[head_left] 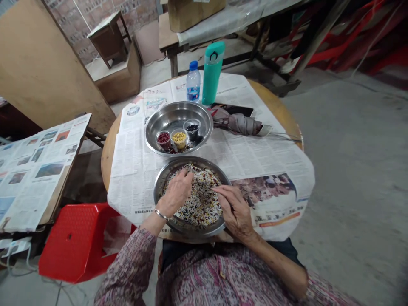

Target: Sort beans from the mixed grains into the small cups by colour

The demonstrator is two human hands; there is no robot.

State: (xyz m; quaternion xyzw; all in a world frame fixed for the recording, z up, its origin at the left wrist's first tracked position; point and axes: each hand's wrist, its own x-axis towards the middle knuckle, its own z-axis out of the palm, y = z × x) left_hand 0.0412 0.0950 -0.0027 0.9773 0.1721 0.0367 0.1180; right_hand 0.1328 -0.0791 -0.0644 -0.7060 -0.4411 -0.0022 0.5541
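In front of me a steel basin (198,233) holds a loose mix of white, yellow, dark red and black grains or beans (202,202). My left hand (177,192), a bangle at its wrist, is over the left of the mix with fingers curled together. Across from it, my right hand (236,210) reaches over the right rim, thumb and forefinger pinched. What either pinch holds is too small to see. Behind stands a second steel basin (159,114) with small clear cups of red beans (164,139), yellow grains (179,139) and black beans (192,131).
Newspaper (134,165) covers the round table (107,159). Beyond the basins are a water bottle (193,83), a teal bottle (212,74), a folded umbrella (237,122) and a dark phone-like slab (244,110). A red stool (75,242) stands at the left.
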